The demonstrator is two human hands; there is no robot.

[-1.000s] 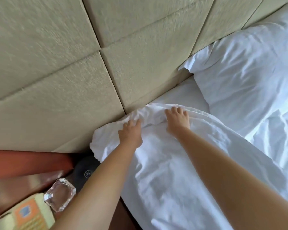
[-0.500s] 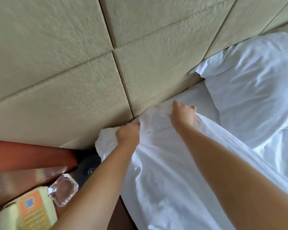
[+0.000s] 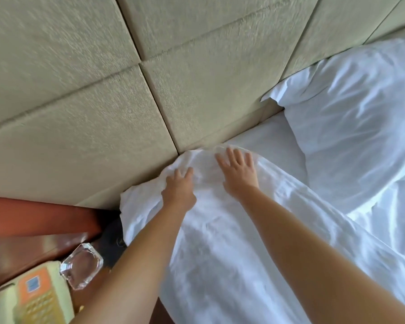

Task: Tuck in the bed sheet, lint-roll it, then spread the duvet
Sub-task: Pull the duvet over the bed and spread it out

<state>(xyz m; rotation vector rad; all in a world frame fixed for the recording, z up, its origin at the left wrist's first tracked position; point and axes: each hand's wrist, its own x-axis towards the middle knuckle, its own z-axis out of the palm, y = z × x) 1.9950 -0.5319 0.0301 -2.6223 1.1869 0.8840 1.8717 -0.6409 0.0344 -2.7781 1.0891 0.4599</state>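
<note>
- Pressing down on the bed sheet (image 3: 220, 242), both hands work at the head corner of the bed, where the loose white fabric bunches against the padded headboard (image 3: 126, 113).
- Left hand (image 3: 179, 190): fingers spread and laid flat on the crumpled edge of the sheet, holding nothing. It sits nearest the mattress corner, probably to pin the slack before it is pushed down.
- Right hand (image 3: 240, 170): fingers straight and apart, palm on the sheet just below the headboard seam. The fingertips are motion-blurred. The flat placement suits smoothing or driving the edge into the gap behind the mattress.
- Sheet position: it covers the near side of the mattress and drapes over the edge toward the worktop (image 3: 33, 230); the corner is not yet tucked.
- A strip of flat white surface shows between the right hand and the pillow (image 3: 360, 125); whether it is bare mattress or another layer cannot be told.
- Rumpled white bedding lies at far right, possibly the duvet (image 3: 384, 230), kept well apart from the corner so that it does not obstruct tucking.
- On the wooden worktop stand a glass ashtray (image 3: 82, 268) and a telephone (image 3: 33, 300), both beside the left forearm and at risk of being knocked.
- Judged stage: first step, tucking; no lint roller is in view.
</note>
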